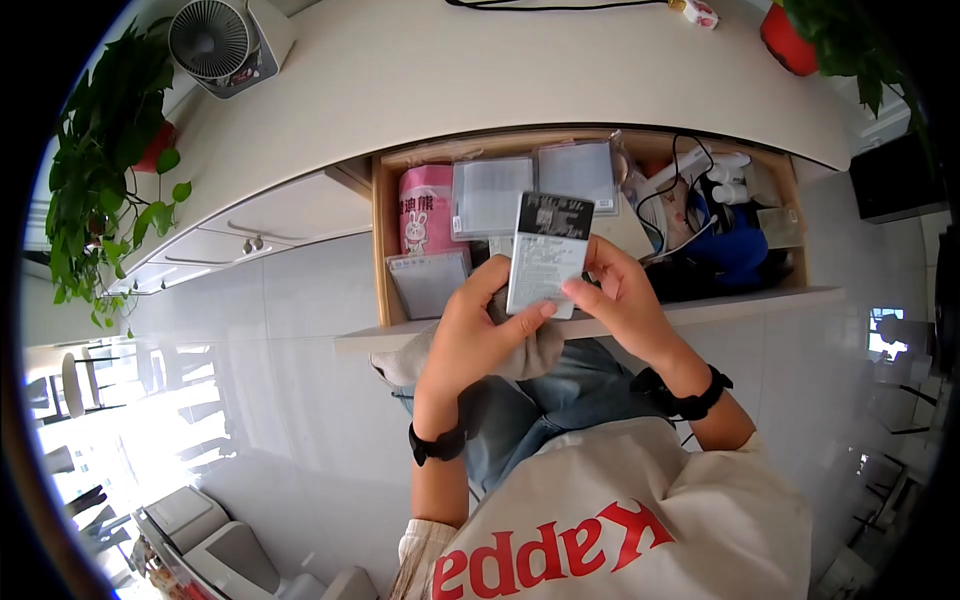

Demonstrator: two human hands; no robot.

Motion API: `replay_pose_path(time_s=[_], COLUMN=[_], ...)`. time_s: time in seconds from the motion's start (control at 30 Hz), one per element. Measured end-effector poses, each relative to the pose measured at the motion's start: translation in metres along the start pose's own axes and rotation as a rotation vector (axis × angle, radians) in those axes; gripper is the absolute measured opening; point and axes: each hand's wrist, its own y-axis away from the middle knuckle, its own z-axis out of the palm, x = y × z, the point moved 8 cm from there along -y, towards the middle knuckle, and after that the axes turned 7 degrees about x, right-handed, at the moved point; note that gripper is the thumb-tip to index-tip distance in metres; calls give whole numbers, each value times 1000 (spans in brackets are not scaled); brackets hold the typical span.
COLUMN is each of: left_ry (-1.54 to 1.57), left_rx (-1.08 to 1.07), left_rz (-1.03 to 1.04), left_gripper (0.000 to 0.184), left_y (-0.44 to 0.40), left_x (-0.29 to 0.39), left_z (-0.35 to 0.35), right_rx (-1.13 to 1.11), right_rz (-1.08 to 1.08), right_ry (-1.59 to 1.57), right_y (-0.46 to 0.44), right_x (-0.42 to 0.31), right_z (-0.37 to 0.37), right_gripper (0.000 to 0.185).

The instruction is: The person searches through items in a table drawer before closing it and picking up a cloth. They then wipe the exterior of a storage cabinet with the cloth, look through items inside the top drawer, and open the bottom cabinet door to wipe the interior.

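Between my two hands, above the open drawer, is a flat packet (pixel 549 260) with a black top and a pale lower part covered in small print. My left hand (pixel 474 330) grips its left side and lower edge, thumb on the front. From the right, my right hand (pixel 628 300) holds the other edge, its thumb on the printed face. A grey-beige cloth (pixel 540 352) hangs under my left hand by the drawer front; whether that hand also grips it I cannot tell.
The drawer (pixel 380 240) holds clear flat cases (pixel 492 190), a pink packet (pixel 428 205), cables, white bottles (pixel 728 183) and a blue item (pixel 735 243). On the countertop (pixel 480 70) stand a fan (pixel 212 40) and a red plant pot (pixel 788 42). Closed cabinet doors (pixel 290 215) are at left.
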Motion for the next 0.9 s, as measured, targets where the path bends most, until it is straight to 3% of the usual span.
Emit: replay_pose_path(time_s=[0.27,0.43,0.57,0.73,0.83,0.9], left_ry=[-24,6,-99,-167,-181,-138], left_rx=[-43,-106,-195,-182,-136,-113], left_rz=[39,35,-65,24,104,108], left_gripper=[29,30,32,33,31,28], left_y=[-2,-1,2,4,4,6], left_x=[-4,-1,-4,-2,6,7], left_z=[2,7,12,11,11,8], right_rx=[-41,-73,-235,-296,-288,-246], right_rz=[54,100,151,238,278,322], right_ry=[-72,-145,-220,-250,-263,-385], right_y=[-1,3,8,8,9,7], right_x=[3,0,13,21,21,9], right_z=[-3,-2,0,5,4,8], right_gripper=[16,34,49,63,63,53])
